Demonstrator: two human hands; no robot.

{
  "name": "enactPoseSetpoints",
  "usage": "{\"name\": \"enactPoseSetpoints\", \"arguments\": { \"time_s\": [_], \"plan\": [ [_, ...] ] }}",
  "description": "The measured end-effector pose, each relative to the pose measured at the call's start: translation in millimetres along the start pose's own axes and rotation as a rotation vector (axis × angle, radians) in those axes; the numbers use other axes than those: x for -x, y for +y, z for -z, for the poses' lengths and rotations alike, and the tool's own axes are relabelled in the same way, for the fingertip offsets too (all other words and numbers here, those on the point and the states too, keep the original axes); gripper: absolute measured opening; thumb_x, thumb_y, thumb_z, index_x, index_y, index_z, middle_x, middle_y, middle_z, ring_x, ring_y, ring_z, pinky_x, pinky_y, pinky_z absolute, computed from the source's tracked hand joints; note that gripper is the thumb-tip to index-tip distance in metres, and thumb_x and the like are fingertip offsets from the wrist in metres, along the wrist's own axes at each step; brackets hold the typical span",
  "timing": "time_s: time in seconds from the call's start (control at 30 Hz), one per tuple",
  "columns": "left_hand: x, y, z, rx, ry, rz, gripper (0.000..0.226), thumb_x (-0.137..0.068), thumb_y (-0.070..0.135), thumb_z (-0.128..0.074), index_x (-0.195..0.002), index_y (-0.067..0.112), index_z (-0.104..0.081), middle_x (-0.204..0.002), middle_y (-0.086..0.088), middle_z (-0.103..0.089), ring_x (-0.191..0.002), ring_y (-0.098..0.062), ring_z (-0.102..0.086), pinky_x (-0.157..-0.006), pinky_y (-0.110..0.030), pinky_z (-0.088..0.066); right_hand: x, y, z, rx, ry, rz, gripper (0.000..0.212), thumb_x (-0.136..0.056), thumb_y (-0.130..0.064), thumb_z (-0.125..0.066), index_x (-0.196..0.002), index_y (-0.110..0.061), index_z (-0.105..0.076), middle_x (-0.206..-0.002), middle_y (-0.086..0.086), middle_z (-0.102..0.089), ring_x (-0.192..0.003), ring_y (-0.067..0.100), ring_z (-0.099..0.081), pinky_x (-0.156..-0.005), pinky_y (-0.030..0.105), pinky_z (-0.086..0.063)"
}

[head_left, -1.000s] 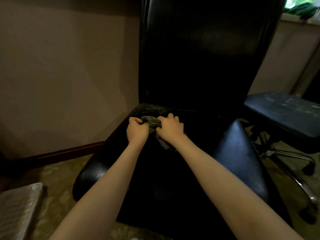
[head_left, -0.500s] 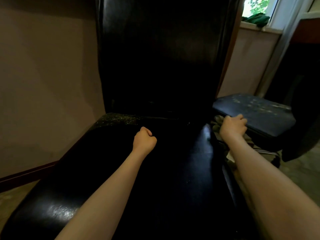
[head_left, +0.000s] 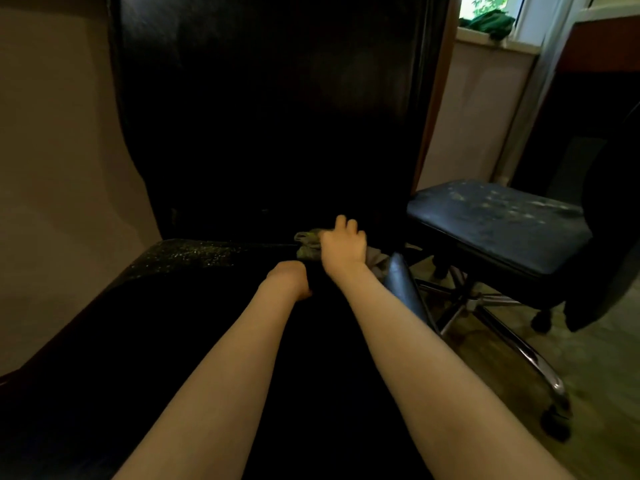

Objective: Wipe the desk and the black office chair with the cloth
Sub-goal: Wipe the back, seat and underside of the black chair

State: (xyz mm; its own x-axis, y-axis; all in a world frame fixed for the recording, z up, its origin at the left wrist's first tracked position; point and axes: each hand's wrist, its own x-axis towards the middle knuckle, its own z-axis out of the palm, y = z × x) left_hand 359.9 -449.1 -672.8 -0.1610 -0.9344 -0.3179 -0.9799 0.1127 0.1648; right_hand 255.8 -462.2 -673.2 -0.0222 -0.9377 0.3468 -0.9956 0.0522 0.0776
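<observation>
The black office chair (head_left: 194,258) fills the middle of the view, its tall backrest upright and its glossy seat stretching toward me. My right hand (head_left: 343,245) presses a crumpled grey-green cloth (head_left: 308,242) onto the back of the seat, close to the backrest; part of the cloth hangs over the seat's right edge. My left hand (head_left: 289,280) rests on the seat as a fist just left of and nearer than the right hand, with nothing visible in it. Dusty specks show on the seat's far left corner.
A second chair (head_left: 495,223) with a worn blue seat and a chrome wheeled base (head_left: 519,344) stands close on the right. A beige wall is on the left, and a window sill (head_left: 495,41) with green fabric is at the top right. Patterned floor lies below.
My right hand has dragged the cloth from the seat's right edge back toward the middle, near the backrest. My left hand stays a fist on the seat. The view has shifted slightly.
</observation>
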Motion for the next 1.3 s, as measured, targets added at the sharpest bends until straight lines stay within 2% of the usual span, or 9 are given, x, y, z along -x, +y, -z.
{"name": "enactPoseSetpoints", "arguments": {
  "time_s": [0.2,0.5,0.63,0.77,0.9,1.0,1.07,1.17,1.3],
  "plan": [
    [3,-6,7,0.068,0.016,-0.07,0.04,-0.095,0.025,-0.053,-0.125,0.0,-0.051,-0.123,-0.015,-0.054,-0.116,-0.029,-0.052,-0.096,-0.032,-0.042,-5,57,4,0.023,-0.109,0.003,0.041,-0.096,-0.01,-0.043,-0.136,-0.005,-0.046,-0.138,0.019,-0.035,-0.122,0.039,-0.034,-0.095,0.043,-0.036],
    [16,-16,-2,0.281,0.033,-0.134,0.027,-0.094,0.022,-0.055,-0.117,0.007,-0.055,-0.085,0.0,-0.045,-0.095,-0.021,-0.046,-0.092,-0.032,-0.043,25,114,24,0.27,-0.201,-0.474,0.037,-0.101,-0.013,-0.032,-0.132,-0.003,-0.049,-0.133,0.019,-0.037,-0.118,0.035,-0.038,-0.085,0.037,-0.041],
    [14,-23,4,0.392,-0.007,-0.135,0.005,-0.095,0.011,-0.051,-0.096,0.009,-0.056,-0.085,-0.002,-0.046,-0.091,-0.022,-0.049,-0.084,-0.031,-0.043,32,121,36,0.066,-0.113,-0.427,0.029,-0.095,-0.012,-0.049,-0.123,-0.004,-0.051,-0.132,0.021,-0.034,-0.117,0.04,-0.037,-0.091,0.04,-0.041],
    [19,-36,11,0.615,0.072,-0.133,0.014,-0.095,0.002,-0.047,-0.103,0.007,-0.058,-0.101,-0.008,-0.048,-0.093,-0.028,-0.053,-0.082,-0.034,-0.047,31,68,36,-0.128,-0.098,-0.198,0.034,-0.096,-0.014,-0.044,-0.13,-0.01,-0.047,-0.131,0.019,-0.036,-0.117,0.04,-0.037,-0.091,0.042,-0.041],
    [31,-68,18,0.386,0.259,-0.077,0.016,-0.092,0.007,-0.054,-0.106,0.002,-0.061,-0.107,-0.014,-0.05,-0.101,-0.032,-0.053,-0.087,-0.038,-0.045,32,23,24,-0.008,-0.141,-0.08,0.037,-0.099,-0.01,-0.039,-0.134,0.0,-0.044,-0.129,0.021,-0.039,-0.112,0.039,-0.042,-0.087,0.037,-0.043],
    [42,-109,29,0.278,0.073,0.002,0.014,-0.09,0.02,-0.062,-0.082,0.013,-0.053,-0.105,-0.015,-0.053,-0.089,-0.025,-0.052,-0.082,-0.037,-0.044,25,14,28,-0.079,-0.228,-0.161,0.04,-0.097,-0.015,-0.049,-0.131,0.004,-0.047,-0.128,0.023,-0.044,-0.112,0.039,-0.045,-0.09,0.039,-0.044],
    [55,-132,30,0.3,-0.056,0.052,0.025,-0.088,0.033,-0.063,-0.096,0.011,-0.055,-0.11,-0.013,-0.054,-0.094,-0.024,-0.053,-0.087,-0.036,-0.044,24,-10,32,-0.126,-0.261,-0.194,0.039,-0.094,-0.018,-0.054,-0.127,0.003,-0.051,-0.13,0.023,-0.048,-0.117,0.038,-0.045,-0.095,0.042,-0.044],
    [65,-146,19,0.436,-0.024,0.044,0.038,-0.09,0.037,-0.058,-0.112,0.007,-0.058,-0.105,-0.007,-0.055,-0.104,-0.024,-0.054,-0.089,-0.031,-0.043,24,-66,39,-0.241,-0.28,-0.157,0.037,-0.093,-0.023,-0.057,-0.123,-0.001,-0.054,-0.125,0.017,-0.054,-0.118,0.032,-0.049,-0.091,0.037,-0.045],
    [68,-144,13,0.468,-0.006,0.042,0.011,-0.095,0.024,-0.052,-0.092,0.015,-0.059,-0.094,-0.001,-0.053,-0.094,-0.019,-0.052,-0.083,-0.027,-0.041,9,-130,33,-0.462,-0.278,-0.079,0.03,-0.095,-0.024,-0.054,-0.119,-0.007,-0.057,-0.117,0.014,-0.059,-0.106,0.028,-0.056,-0.068,0.03,-0.04]
  ]
}}
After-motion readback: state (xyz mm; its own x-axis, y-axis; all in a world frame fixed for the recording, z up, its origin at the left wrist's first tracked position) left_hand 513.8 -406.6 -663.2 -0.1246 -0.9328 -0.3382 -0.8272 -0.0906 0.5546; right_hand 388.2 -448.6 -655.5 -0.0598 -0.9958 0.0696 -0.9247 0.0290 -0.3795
